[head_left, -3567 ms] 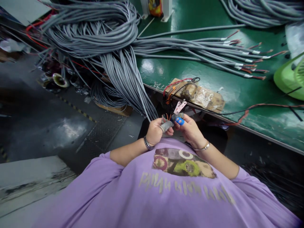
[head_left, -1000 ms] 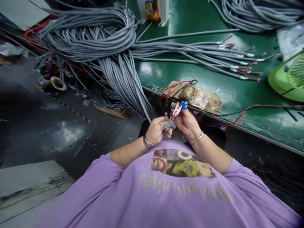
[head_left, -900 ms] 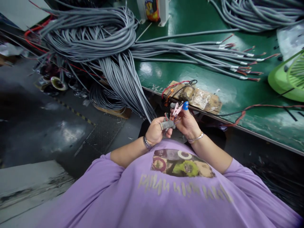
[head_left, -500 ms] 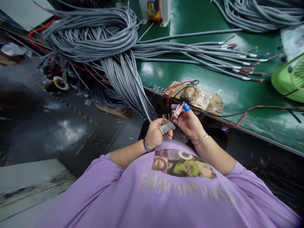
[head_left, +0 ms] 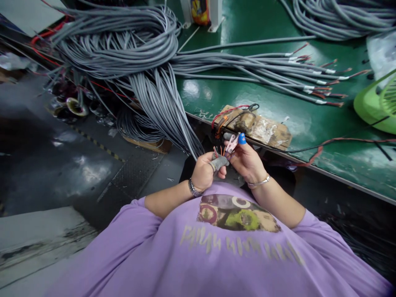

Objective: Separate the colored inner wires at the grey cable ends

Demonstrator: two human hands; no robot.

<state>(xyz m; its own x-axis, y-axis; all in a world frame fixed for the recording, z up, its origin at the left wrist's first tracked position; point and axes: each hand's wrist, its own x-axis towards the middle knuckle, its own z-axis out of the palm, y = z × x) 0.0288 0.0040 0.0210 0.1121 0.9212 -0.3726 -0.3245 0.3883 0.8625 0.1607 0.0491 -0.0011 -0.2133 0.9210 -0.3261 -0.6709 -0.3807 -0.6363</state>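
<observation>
My left hand [head_left: 204,171], a grey cover on its thumb, is closed on the end of a cable whose thin coloured wires [head_left: 219,152] fan out above the fingers. Just to the right, my right hand [head_left: 247,161] pinches a small pale pink clip-like tool [head_left: 232,142] between covered fingertips; a blue cover sits on one digit. The tool's lower end is close to the wires; whether it touches one, I cannot tell. Grey cables [head_left: 181,119] hang from the bench edge down behind my left hand.
A big coil of grey cable [head_left: 123,49] lies on the green bench [head_left: 343,165], with stripped cable ends [head_left: 321,93] fanned rightward. At the bench edge rests a taped wooden block [head_left: 262,130] with wires. A green fan-like object [head_left: 377,103] stands at right.
Both hands stay close together with only slight shifts. The pink tool has tilted a little, and the wires in my left hand have spread slightly. The view has moved a touch.
</observation>
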